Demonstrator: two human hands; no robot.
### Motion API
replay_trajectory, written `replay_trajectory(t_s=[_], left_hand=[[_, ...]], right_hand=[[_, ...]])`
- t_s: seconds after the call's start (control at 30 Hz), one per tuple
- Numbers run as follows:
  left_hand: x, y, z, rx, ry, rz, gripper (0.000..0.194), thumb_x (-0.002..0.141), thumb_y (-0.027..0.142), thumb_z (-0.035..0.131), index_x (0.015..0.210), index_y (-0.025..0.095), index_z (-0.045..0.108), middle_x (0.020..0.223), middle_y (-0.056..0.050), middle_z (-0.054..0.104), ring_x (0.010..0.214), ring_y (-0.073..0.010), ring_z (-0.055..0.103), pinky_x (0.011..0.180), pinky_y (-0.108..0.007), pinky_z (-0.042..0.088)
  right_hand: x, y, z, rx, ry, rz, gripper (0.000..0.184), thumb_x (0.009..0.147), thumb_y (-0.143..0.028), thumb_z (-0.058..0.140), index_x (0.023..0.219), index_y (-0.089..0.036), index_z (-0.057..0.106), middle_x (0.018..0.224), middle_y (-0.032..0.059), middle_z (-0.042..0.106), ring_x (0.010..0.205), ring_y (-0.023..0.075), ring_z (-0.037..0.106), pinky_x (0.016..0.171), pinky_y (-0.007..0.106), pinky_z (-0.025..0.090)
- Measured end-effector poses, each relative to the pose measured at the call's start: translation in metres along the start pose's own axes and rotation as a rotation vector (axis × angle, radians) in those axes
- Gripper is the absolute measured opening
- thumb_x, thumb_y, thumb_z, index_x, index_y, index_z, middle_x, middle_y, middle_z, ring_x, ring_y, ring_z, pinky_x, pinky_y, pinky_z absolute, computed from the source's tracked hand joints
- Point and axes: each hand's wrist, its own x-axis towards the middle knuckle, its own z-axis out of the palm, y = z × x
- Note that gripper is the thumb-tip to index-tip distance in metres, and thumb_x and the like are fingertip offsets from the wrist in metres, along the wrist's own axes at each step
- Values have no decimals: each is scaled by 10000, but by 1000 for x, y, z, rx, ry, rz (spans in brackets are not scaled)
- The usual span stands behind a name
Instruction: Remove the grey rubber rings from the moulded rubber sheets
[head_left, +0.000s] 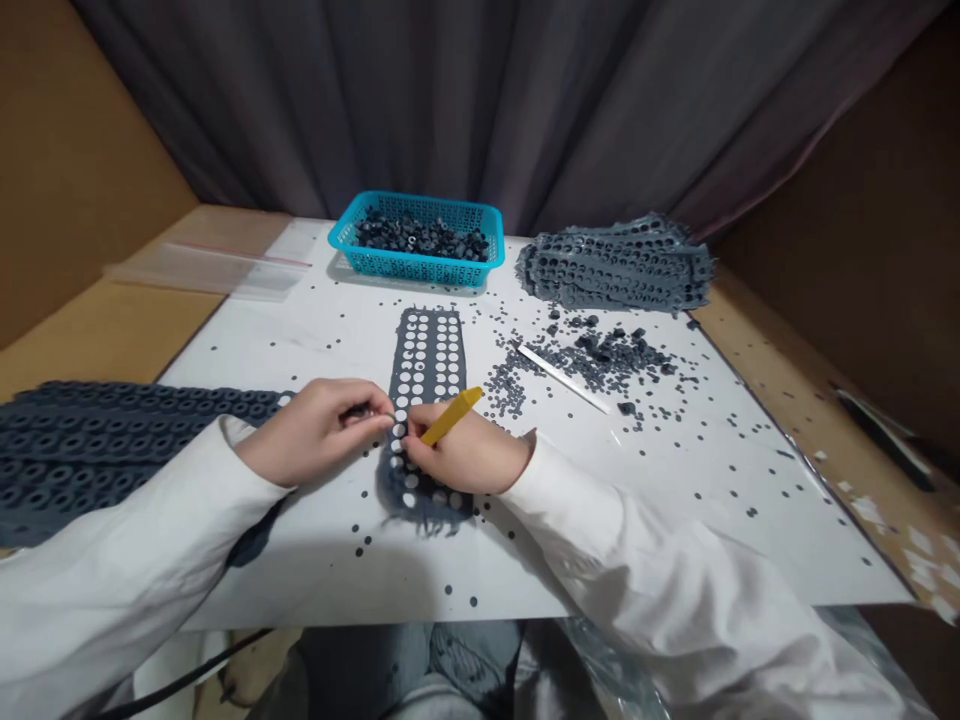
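In front of me lies a dark grey rubber strip (429,352) with rows of round holes, through which white shows. My right hand (469,450) is closed around a stick-like tool with a yellow handle (452,415); its working tip is hidden by the fingers. My left hand (324,432) is pinched at the strip's left edge, close to the right fingertips. What it grips, if anything, is too small to make out. Both hands rest over the lower half of the strip and cover part of it.
A blue basket (420,268) of small dark rings stands at the back. Stacked perforated strips (615,265) lie back right, ring-covered sheets (90,450) at left. Small dark discs (600,355) and a white stick (564,380) lie at right. Clear plastic bags (217,265) sit back left.
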Motion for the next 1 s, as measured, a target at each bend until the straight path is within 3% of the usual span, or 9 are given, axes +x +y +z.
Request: replay_trajectory(t_s=[0.07,0.2,0.3,0.37,0.5,0.8,0.9,1.0], left_hand=[[1,0,-3,-42,25,-42,208,809,340,522,769,152,602,673,-3,591,577,-111,473,555,-219,361],[3,0,-3,-181,-83,-124,201,789,347,549,802,158,616,743,-8,621,636,-120,508,605,-228,398],[5,-2,1,-351,-111,-185,217,779,349,570,884,168,624,801,-18,629,731,-139,544,660,-238,423],[5,-3,3,-501,-119,-260,244,778,375,574,896,165,616,770,-18,617,690,-128,536,614,-229,419],[6,-3,5,-809,-173,-400,293,761,416,592,874,146,584,667,-8,586,486,-62,398,449,-186,291],[6,-4,6,-1059,-241,-419,255,774,366,585,824,116,572,600,10,507,437,-37,234,427,-187,167],[7,-4,6,-1074,-243,-412,246,795,356,560,786,110,566,558,30,447,435,-43,226,428,-193,170],[7,-4,8,-1072,-222,-385,280,804,376,550,712,111,548,510,54,374,432,-47,222,425,-195,167]], right_hand=[[0,0,-1,12,-2,6,162,783,-147,488,628,-163,443,599,-14,492,561,90,405,533,221,270],[0,0,-3,55,-18,22,173,780,-150,490,617,-166,436,592,-16,502,563,92,421,541,218,291],[1,2,-3,100,-31,34,161,777,-146,483,621,-169,449,599,-14,526,567,95,437,552,219,310],[1,3,-3,117,-36,46,154,776,-143,477,626,-170,455,601,-13,537,566,96,444,556,221,319],[1,3,-4,136,-48,63,147,776,-151,470,631,-172,458,605,-11,549,562,96,455,557,224,329],[2,5,-1,159,-50,84,133,762,-154,469,630,-169,468,608,-5,562,561,98,474,541,221,342],[-2,6,0,225,28,61,118,786,-200,488,673,-168,491,609,-9,564,570,99,497,551,216,362],[-10,6,-4,304,241,-2,185,868,-320,441,938,-174,530,609,-21,570,574,106,532,588,218,391]])
